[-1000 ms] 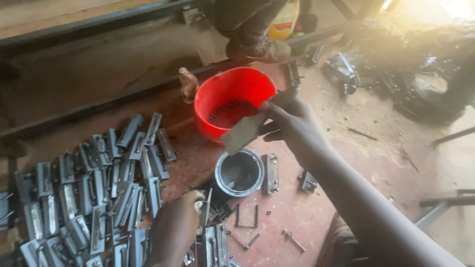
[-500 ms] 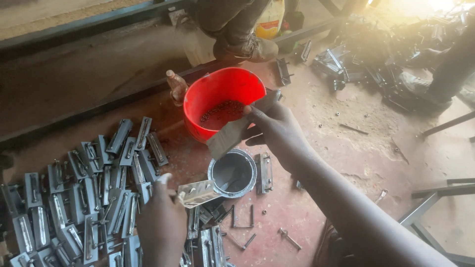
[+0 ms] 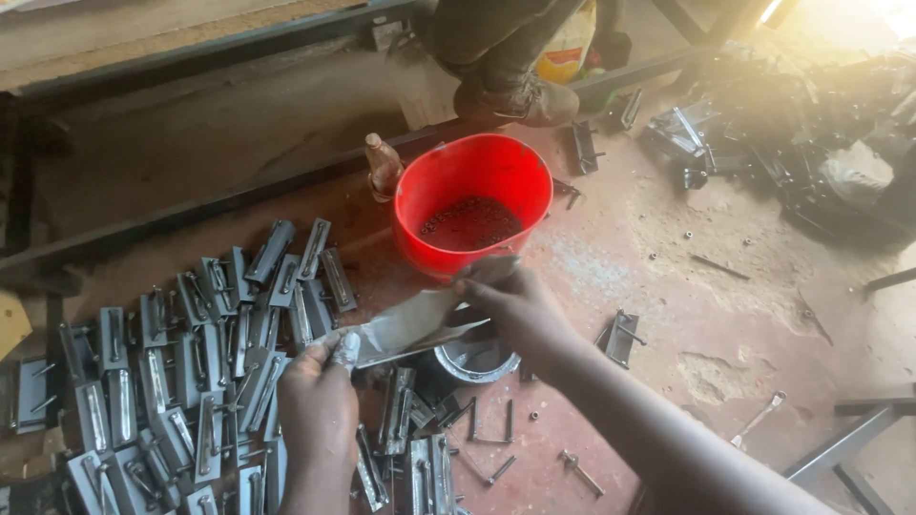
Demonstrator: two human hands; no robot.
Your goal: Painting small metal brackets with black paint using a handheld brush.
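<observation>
Head cam: both hands, left & right, gripping flat metal plate above small tin, nr red bucket.

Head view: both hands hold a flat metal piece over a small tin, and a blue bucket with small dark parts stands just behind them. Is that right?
Not quite: the bucket is red, not blue, as the head view shows. The rest holds: the left hand and right hand hold the flat metal piece over the small tin, and the bucket with small dark parts stands just behind them.
</observation>
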